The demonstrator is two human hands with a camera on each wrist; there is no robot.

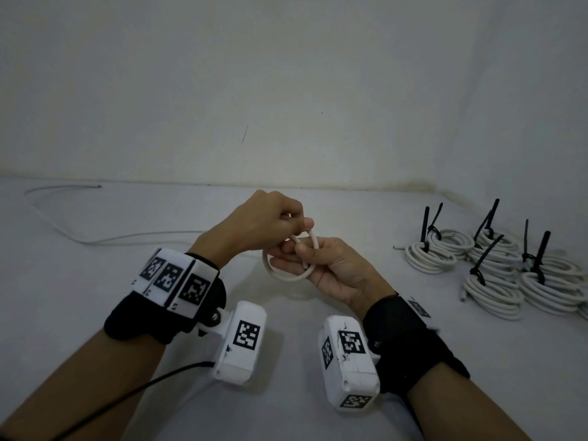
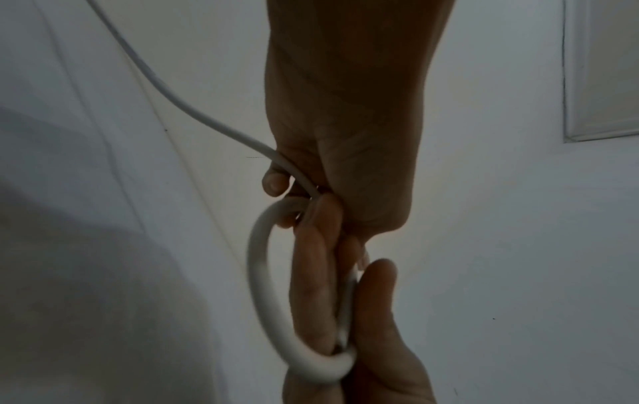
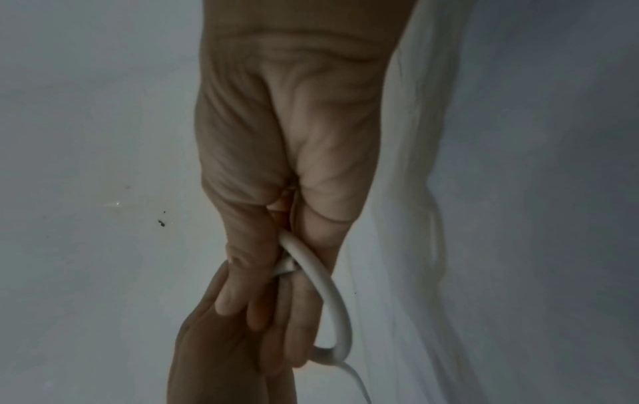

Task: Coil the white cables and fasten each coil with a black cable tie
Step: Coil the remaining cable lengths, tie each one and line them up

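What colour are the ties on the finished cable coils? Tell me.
Black: the upright plastic cable ties on the white coiled cables, clearest in the head view.

- The left hand point(image 1: 254, 222) is raised at about 11 o'clock from the right hand, back of the hand up, wrist bent downward.
- Its fingers point(image 2: 275, 183) are curled, pinching the white cable point(image 1: 288, 276) at the top of a single loop.
- The right hand point(image 1: 331, 265) sits palm up at about 5 o'clock from the left, touching it at the fingertips.
- Its thumb lies across the loop, and its fingers point(image 2: 311, 273) reach through it and curl round the strand.
- Both forearms come in from the lower corners and converge toward 12 o'clock.
- Each wrist wears a black strap with a white camera block.
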